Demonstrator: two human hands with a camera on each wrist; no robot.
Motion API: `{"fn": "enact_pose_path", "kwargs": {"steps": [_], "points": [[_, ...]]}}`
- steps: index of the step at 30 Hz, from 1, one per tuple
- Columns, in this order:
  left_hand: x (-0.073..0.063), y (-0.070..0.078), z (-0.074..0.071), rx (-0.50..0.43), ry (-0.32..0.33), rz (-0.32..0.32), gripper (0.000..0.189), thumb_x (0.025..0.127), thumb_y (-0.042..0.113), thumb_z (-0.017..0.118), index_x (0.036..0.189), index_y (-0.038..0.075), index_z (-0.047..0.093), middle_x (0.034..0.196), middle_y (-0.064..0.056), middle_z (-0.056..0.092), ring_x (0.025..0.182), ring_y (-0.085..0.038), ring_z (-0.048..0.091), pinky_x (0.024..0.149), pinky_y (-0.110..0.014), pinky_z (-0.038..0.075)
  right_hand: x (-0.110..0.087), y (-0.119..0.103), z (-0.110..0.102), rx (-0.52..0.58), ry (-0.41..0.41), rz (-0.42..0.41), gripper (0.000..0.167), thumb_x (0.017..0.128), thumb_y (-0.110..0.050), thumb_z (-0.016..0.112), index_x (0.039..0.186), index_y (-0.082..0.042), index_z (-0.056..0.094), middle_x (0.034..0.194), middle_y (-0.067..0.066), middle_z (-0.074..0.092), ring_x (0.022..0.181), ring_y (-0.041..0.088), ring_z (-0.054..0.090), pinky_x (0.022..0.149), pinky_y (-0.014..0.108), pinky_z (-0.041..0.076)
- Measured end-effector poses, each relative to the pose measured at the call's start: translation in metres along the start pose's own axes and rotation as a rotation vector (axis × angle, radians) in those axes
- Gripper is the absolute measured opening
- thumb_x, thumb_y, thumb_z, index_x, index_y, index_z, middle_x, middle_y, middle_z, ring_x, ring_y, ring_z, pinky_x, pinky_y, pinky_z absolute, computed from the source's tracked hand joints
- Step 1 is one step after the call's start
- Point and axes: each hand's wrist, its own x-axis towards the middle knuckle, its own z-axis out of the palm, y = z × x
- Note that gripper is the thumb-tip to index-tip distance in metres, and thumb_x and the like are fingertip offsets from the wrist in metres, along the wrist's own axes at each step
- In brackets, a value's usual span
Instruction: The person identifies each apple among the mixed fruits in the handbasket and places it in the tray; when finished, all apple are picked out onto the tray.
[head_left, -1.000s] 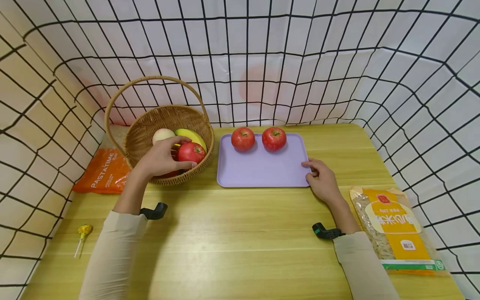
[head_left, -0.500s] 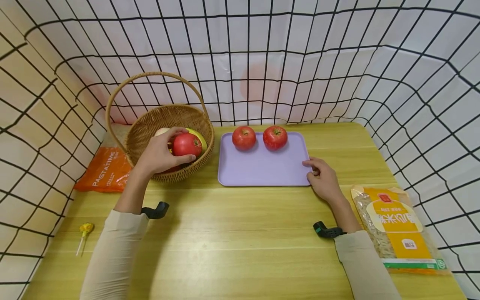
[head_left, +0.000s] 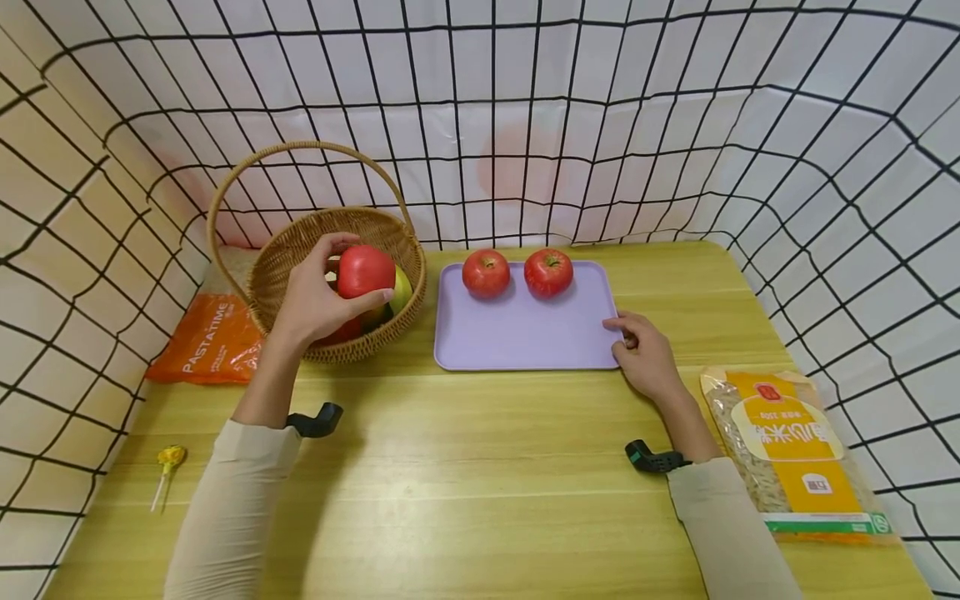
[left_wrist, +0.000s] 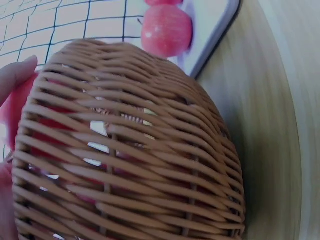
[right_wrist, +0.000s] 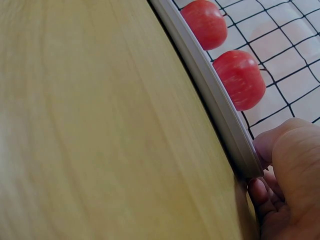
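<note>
The left hand (head_left: pixel 318 300) holds a red apple (head_left: pixel 366 271), with the thumb on the near side of it and the fingers on the far side. This apple is at the mouth of a wicker basket (head_left: pixel 288 250); how high it is above the other fruit, I cannot tell. In the left wrist view the weave of the basket hides a part of it. Inside the basket, close to the held apple, there is a yellow-green fruit (head_left: pixel 402 290), and below the hand some red fruit (head_left: pixel 343 332) shows only partly. The handle (head_left: pixel 307 147) of the basket stands up in an arch.

The right hand (head_left: pixel 648 358) pinches the right edge of a lilac tray (head_left: pixel 525 333). The tray lies flat on the wooden worktop (head_left: pixel 465 467), just beside the basket. Along its far side sit two more red apples, the left one (head_left: pixel 486 273) near the right one (head_left: pixel 548 273), with a small gap between them.

At the left, an orange packet (head_left: pixel 210 342) lies beside the basket, and a yellow lollipop (head_left: pixel 171 457) lies nearer to the person. At the right there is a yellow-and-clear bag (head_left: pixel 795 450).
</note>
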Motion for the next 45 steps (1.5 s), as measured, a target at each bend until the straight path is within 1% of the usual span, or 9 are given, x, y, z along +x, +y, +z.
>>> {"fn": "enact_pose_path", "kwargs": {"steps": [6,11,15,19,22,27,36,41,45], "points": [[-0.001,0.008,0.005,-0.023,0.022,-0.021,0.081,0.070,0.055,0.091,0.135,0.022,0.057,0.135,-0.005,0.062,0.116,-0.030,0.063,0.092,-0.055,0.057,0.000,-0.003,-0.002,0.009,0.008,-0.013,0.039,0.094,0.001,0.054,0.131,0.000,0.067,0.150,0.023,0.051,0.105,0.030,0.053,0.085,0.025,0.040],[-0.001,0.011,0.011,-0.015,0.029,0.036,0.076,0.067,0.054,0.093,0.133,0.027,0.065,0.134,-0.001,0.065,0.120,-0.028,0.056,0.094,-0.054,0.054,0.000,-0.003,-0.002,0.010,0.009,-0.019,0.039,0.093,0.002,0.054,0.130,0.000,0.067,0.149,0.023,0.052,0.104,0.029,0.053,0.084,0.023,0.038],[-0.001,0.015,0.018,-0.034,0.029,0.073,0.077,0.068,0.051,0.094,0.135,0.028,0.065,0.136,0.001,0.063,0.125,-0.026,0.050,0.096,-0.054,0.052,0.001,-0.003,-0.001,0.008,0.007,-0.020,0.039,0.093,0.002,0.054,0.130,0.000,0.067,0.149,0.024,0.052,0.105,0.030,0.053,0.084,0.024,0.038],[0.001,0.022,0.026,-0.098,0.016,0.092,0.084,0.068,0.046,0.095,0.141,0.027,0.059,0.137,0.001,0.062,0.116,-0.024,0.059,0.096,-0.051,0.056,0.000,-0.002,-0.001,0.002,0.005,-0.017,0.039,0.093,0.002,0.055,0.130,0.000,0.067,0.150,0.024,0.051,0.105,0.030,0.054,0.084,0.023,0.039],[0.001,0.030,0.033,-0.132,0.019,0.113,0.086,0.067,0.043,0.096,0.142,0.024,0.057,0.135,0.001,0.062,0.114,-0.022,0.060,0.095,-0.048,0.057,0.000,-0.002,-0.001,0.003,0.006,-0.015,0.039,0.093,0.002,0.055,0.130,-0.001,0.067,0.151,0.023,0.051,0.104,0.029,0.053,0.083,0.021,0.038],[0.000,0.042,0.048,-0.143,0.014,0.155,0.085,0.067,0.042,0.096,0.140,0.018,0.059,0.134,0.000,0.063,0.119,-0.018,0.062,0.100,-0.044,0.056,0.000,0.000,-0.001,0.002,0.012,-0.012,0.039,0.093,0.002,0.055,0.130,-0.001,0.068,0.150,0.022,0.052,0.102,0.027,0.053,0.082,0.019,0.038],[-0.007,0.062,0.082,-0.175,-0.075,0.244,0.081,0.069,0.042,0.095,0.140,0.020,0.062,0.134,0.003,0.065,0.119,-0.014,0.062,0.099,-0.040,0.057,0.001,0.000,-0.001,-0.006,0.005,-0.003,0.039,0.094,0.000,0.055,0.131,-0.001,0.067,0.150,0.021,0.052,0.104,0.027,0.052,0.084,0.023,0.040],[-0.008,0.065,0.102,-0.188,-0.110,0.247,0.083,0.069,0.040,0.096,0.141,0.017,0.061,0.142,0.004,0.063,0.122,-0.015,0.061,0.100,-0.039,0.056,0.001,-0.001,-0.001,0.002,0.013,-0.013,0.041,0.093,0.001,0.056,0.133,0.000,0.066,0.149,0.022,0.053,0.102,0.027,0.053,0.082,0.019,0.039],[-0.009,0.060,0.116,-0.163,-0.117,0.219,0.081,0.070,0.045,0.094,0.141,0.022,0.062,0.140,0.004,0.064,0.119,-0.017,0.063,0.095,-0.036,0.059,0.001,0.000,-0.001,0.002,0.022,-0.023,0.043,0.093,0.002,0.056,0.135,0.001,0.064,0.148,0.022,0.054,0.099,0.025,0.054,0.079,0.015,0.038]]}}
